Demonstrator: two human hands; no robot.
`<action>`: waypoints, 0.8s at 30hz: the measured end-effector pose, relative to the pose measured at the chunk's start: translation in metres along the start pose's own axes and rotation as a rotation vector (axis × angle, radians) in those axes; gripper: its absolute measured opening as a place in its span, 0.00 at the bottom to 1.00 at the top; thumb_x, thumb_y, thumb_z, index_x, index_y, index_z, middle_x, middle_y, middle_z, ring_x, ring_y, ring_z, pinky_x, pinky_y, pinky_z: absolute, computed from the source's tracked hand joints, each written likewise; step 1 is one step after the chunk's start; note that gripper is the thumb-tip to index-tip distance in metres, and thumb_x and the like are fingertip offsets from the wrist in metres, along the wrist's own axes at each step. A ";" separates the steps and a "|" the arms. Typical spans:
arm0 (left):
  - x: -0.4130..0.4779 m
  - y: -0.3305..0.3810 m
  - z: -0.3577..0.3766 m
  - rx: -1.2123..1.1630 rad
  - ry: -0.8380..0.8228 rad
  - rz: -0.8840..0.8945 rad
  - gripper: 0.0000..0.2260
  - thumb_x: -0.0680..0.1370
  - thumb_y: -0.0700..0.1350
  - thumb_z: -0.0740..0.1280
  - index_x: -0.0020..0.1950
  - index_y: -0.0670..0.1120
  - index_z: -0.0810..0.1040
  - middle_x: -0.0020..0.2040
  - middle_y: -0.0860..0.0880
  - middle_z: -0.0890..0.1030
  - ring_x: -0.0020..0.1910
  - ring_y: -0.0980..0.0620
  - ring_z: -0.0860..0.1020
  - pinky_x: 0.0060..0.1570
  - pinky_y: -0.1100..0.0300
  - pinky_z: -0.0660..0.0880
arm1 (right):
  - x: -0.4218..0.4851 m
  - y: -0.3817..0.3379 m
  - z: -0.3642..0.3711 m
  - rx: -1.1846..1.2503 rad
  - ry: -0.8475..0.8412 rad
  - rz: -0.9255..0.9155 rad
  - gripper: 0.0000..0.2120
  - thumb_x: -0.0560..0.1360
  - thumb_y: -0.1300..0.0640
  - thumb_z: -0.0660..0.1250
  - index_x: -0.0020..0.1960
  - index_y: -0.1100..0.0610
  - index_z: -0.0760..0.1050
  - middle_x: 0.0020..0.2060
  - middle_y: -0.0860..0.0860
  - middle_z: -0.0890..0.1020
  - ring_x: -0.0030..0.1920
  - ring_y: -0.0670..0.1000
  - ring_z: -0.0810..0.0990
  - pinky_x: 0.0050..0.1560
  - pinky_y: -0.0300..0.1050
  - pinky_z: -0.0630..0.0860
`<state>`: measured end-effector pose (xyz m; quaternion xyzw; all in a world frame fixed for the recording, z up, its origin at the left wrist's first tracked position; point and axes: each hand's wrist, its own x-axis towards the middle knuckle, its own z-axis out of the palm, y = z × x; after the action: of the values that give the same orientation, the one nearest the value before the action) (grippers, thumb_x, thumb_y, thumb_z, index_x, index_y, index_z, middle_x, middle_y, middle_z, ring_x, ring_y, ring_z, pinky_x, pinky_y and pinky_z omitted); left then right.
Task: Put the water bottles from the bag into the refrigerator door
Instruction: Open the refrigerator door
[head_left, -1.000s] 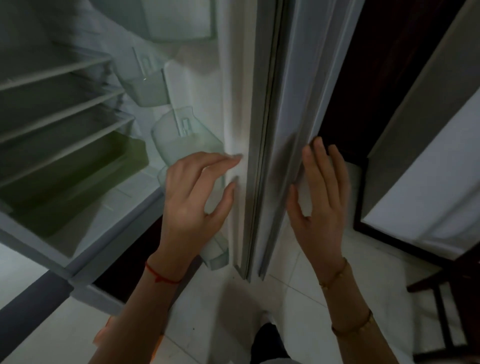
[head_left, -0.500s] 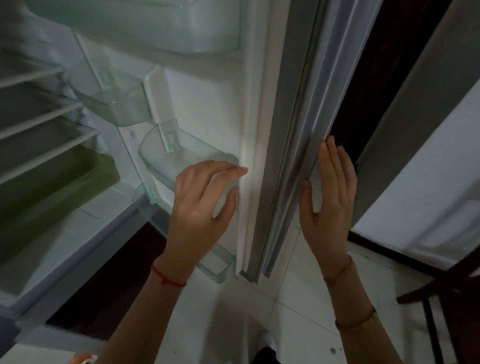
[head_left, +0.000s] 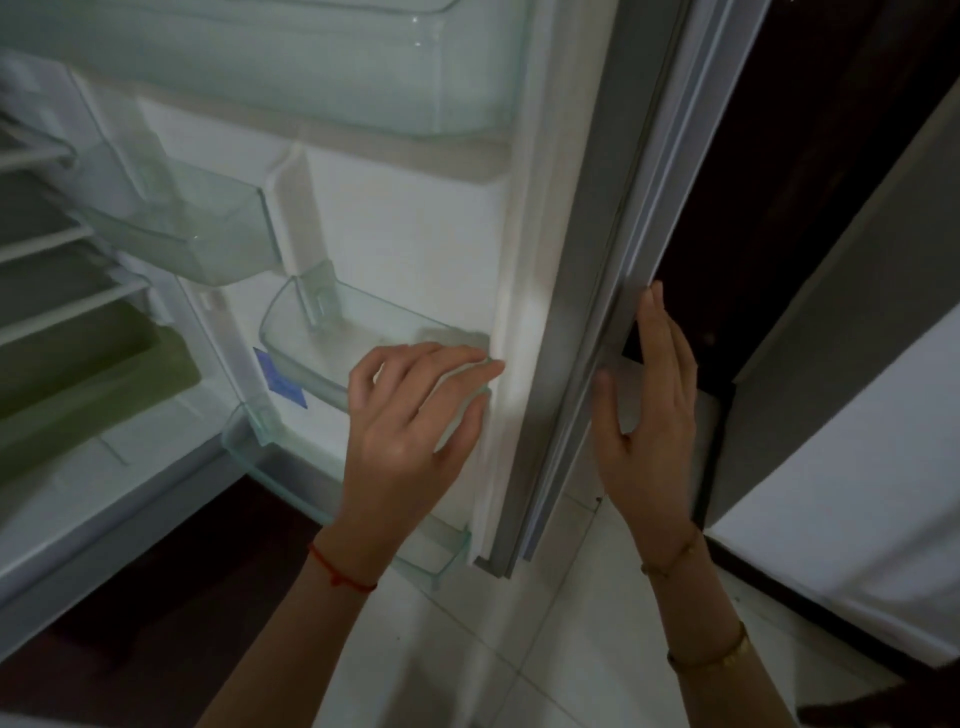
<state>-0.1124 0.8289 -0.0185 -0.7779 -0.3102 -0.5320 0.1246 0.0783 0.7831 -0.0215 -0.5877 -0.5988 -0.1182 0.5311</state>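
Dim kitchen, fridge door (head_left: 415, 223) open. Left hand (head_left: 410, 441) and right hand (head_left: 647, 415) both spread, empty, flanking door edge. Blue sticker (head_left: 280, 384) unreadable.

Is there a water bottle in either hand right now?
No, the left hand and right hand are both empty at the refrigerator door.

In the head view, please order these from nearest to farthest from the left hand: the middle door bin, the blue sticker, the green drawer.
1. Middle door bin: right under the left hand, whose fingers reach over its right end.
2. Blue sticker: to the hand's left, on the door liner below that bin.
3. Green drawer: far left, inside the refrigerator.
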 end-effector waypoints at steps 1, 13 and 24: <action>0.002 0.001 0.006 0.007 0.000 -0.007 0.08 0.76 0.41 0.70 0.53 0.47 0.85 0.54 0.52 0.84 0.54 0.50 0.81 0.59 0.51 0.70 | 0.005 0.006 0.000 0.022 -0.016 -0.001 0.30 0.78 0.66 0.62 0.77 0.61 0.55 0.76 0.56 0.60 0.76 0.54 0.59 0.74 0.56 0.63; 0.032 0.009 0.090 0.086 0.043 -0.118 0.09 0.77 0.44 0.70 0.57 0.50 0.84 0.56 0.54 0.84 0.54 0.48 0.79 0.57 0.55 0.68 | 0.065 0.075 0.026 0.298 -0.083 0.040 0.30 0.80 0.66 0.59 0.77 0.64 0.50 0.78 0.53 0.56 0.77 0.50 0.56 0.77 0.57 0.56; 0.065 -0.004 0.147 0.233 -0.016 -0.109 0.15 0.77 0.47 0.70 0.63 0.52 0.81 0.61 0.56 0.82 0.58 0.52 0.73 0.56 0.54 0.64 | 0.118 0.129 0.058 0.294 -0.124 0.082 0.28 0.82 0.58 0.58 0.78 0.58 0.51 0.77 0.48 0.58 0.77 0.47 0.57 0.76 0.55 0.59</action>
<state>0.0113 0.9318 -0.0200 -0.7446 -0.4125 -0.4921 0.1826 0.1862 0.9325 -0.0157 -0.5336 -0.6170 0.0290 0.5778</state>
